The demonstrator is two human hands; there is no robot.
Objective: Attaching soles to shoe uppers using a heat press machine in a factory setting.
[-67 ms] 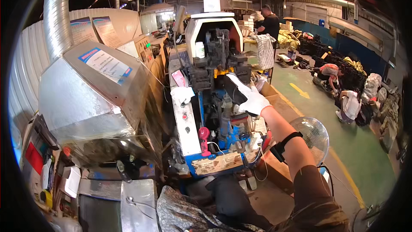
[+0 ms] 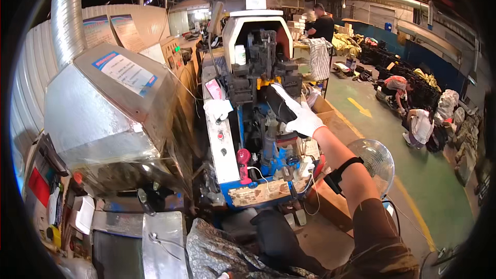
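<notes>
My right hand point(image 2: 306, 122), in a white glove, reaches forward from the lower right, its fingers closed around a black shoe point(image 2: 281, 104). The shoe's far end lies against the dark jaws of a machine point(image 2: 266, 67), just below a yellow part point(image 2: 268, 81). My glove covers its near end. A black band point(image 2: 343, 175) circles my right forearm. I cannot make out my left hand anywhere in the view.
A white panel with buttons point(image 2: 223, 147) runs along the machine's left. Nearby are a pink handheld fan point(image 2: 244, 166) and loose cables. A metal hood point(image 2: 103, 108) stands left, a caged fan point(image 2: 373, 168) right. Several people work farther off, two crouching near a person's white shirt point(image 2: 421, 128).
The whole view has shifted very slightly. My right hand keeps its grip on the shoe at the machine, with no clear movement.
</notes>
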